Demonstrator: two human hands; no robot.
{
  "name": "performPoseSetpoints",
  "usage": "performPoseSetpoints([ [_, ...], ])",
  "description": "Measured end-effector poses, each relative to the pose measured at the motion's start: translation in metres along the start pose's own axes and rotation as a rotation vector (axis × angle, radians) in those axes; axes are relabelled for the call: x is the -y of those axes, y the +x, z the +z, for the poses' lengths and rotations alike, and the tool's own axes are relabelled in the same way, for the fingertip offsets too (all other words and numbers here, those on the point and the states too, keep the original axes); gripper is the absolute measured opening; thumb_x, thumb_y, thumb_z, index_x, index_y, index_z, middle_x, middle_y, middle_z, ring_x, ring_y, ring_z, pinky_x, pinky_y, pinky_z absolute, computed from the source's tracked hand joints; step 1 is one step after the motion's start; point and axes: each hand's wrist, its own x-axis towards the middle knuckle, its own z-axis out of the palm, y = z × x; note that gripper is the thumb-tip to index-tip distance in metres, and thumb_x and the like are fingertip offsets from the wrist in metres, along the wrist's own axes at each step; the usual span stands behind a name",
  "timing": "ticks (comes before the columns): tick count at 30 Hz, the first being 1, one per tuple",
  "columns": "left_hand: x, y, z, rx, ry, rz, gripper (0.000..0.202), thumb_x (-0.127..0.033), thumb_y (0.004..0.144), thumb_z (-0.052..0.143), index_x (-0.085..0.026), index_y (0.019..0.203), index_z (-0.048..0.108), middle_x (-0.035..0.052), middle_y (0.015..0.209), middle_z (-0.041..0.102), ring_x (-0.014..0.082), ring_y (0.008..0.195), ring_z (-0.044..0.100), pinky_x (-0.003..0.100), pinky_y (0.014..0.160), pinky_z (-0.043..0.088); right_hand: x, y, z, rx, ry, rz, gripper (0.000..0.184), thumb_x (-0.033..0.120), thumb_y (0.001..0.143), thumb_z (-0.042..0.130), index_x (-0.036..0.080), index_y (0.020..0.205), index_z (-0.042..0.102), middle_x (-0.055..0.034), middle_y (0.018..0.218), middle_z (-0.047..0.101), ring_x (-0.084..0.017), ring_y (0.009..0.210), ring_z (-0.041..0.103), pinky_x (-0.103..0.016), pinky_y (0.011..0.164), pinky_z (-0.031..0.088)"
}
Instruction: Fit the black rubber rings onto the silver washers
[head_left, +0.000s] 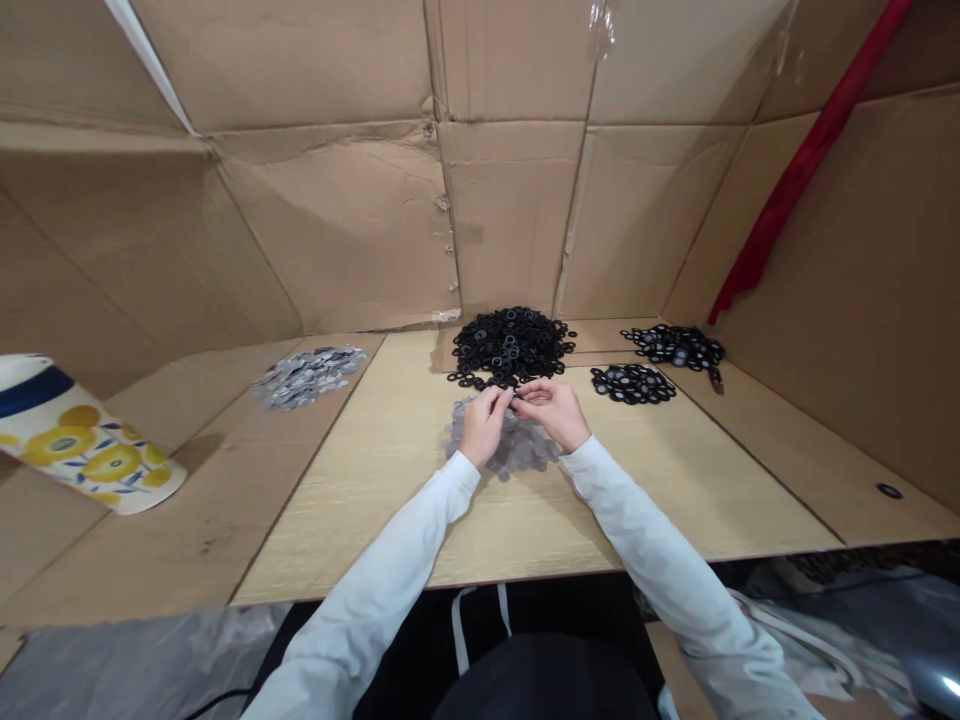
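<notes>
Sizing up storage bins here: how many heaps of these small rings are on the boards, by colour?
Black heaps: 3 (big heap, small front heap, right heap)
Grey heaps: 2 (centre heap, left heap)
Total: 5

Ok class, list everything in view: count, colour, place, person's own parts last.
Black rings: one large heap, black, centre back.
Grey discs: one heap, grey, beneath the hands.
Smaller grey discs: one heap, grey, left.
Black rings with grey centres: two clusters, right.
Loose black ring: one, black, far right.
Flowered container: one, cream, navy, yellow, far left.
Red strip: one, red, right wall.
Cardboard lining: brown, around.
Left hand, right hand: two, fingertips meeting above the grey discs.
White sleeves: two, forearms.
</notes>
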Motion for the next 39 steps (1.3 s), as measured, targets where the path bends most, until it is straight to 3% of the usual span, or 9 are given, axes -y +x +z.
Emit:
performPoseSetpoints([
  [7,0.002,-0.002,0.000,-0.014,0.138,0.056,0.029,-0.032,0.088,0.039,-0.018,0.063,0.046,-0.0010,0.063,0.045,0.0119,0.067,0.046,0.024,0.066,0.034,-0.004,0.002,-0.002,-0.028,-0.313,-0.182,0.024,0.036,0.056,0.070,0.016,0.066,0.063,-0.0057,0.065,0.067,-0.016,0.058,0.060,-0.029,0.060,0.052],
  [11,0.003,-0.002,-0.002,0.007,0.155,0.090,0.025,-0.031,0.087,0.041,-0.018,0.067,0.050,0.0005,0.068,0.049,0.0133,0.071,0.049,0.025,0.069,0.036,-0.001,0.001,-0.002,-0.045,-0.368,-0.204,0.018,0.033,0.059,0.068,0.017,0.065,0.063,-0.0045,0.064,0.066,-0.016,0.059,0.060,-0.031,0.062,0.051],
  [16,0.003,-0.001,0.000,0.042,-0.029,0.038,0.016,-0.032,0.083,0.047,-0.018,0.081,0.055,0.0022,0.082,0.057,0.0133,0.077,0.052,0.025,0.072,0.040,0.002,0.006,-0.007,-0.031,-0.153,-0.126,0.020,0.030,0.053,0.071,0.018,0.066,0.061,-0.0027,0.063,0.064,-0.015,0.060,0.059,-0.032,0.064,0.052],
  [22,0.006,0.001,0.004,0.101,-0.228,-0.108,0.020,-0.036,0.080,0.048,-0.016,0.079,0.053,-0.0007,0.067,0.053,0.0118,0.068,0.050,0.022,0.063,0.040,0.001,0.009,-0.007,0.048,-0.013,-0.090,0.023,0.027,0.050,0.069,0.018,0.068,0.059,-0.0008,0.064,0.060,-0.014,0.063,0.056,-0.028,0.060,0.049],
  [29,0.007,0.001,0.004,0.045,-0.233,-0.130,0.022,-0.036,0.075,0.053,-0.015,0.068,0.053,-0.0019,0.061,0.051,0.0107,0.063,0.047,0.022,0.060,0.037,-0.009,0.010,-0.006,-0.038,-0.256,-0.189,0.013,0.024,0.061,0.061,0.018,0.073,0.059,-0.0026,0.070,0.062,-0.015,0.066,0.056,-0.030,0.066,0.046],
  [36,0.009,0.003,0.004,0.024,-0.229,-0.147,0.023,-0.038,0.072,0.056,-0.016,0.067,0.054,-0.0019,0.062,0.052,0.0107,0.062,0.046,0.023,0.062,0.037,-0.001,0.001,0.000,-0.127,-0.531,-0.276,0.010,0.021,0.066,0.056,0.019,0.073,0.062,-0.0034,0.071,0.064,-0.015,0.062,0.053,-0.031,0.066,0.044],
  [39,0.010,0.004,0.005,0.017,-0.222,-0.145,0.025,-0.041,0.071,0.056,-0.016,0.067,0.055,-0.0019,0.062,0.053,0.0105,0.061,0.046,0.023,0.061,0.037,0.001,0.000,0.001,-0.138,-0.531,-0.282,0.009,0.021,0.066,0.055,0.019,0.073,0.062,-0.0033,0.070,0.064,-0.015,0.063,0.053,-0.032,0.068,0.044],
])
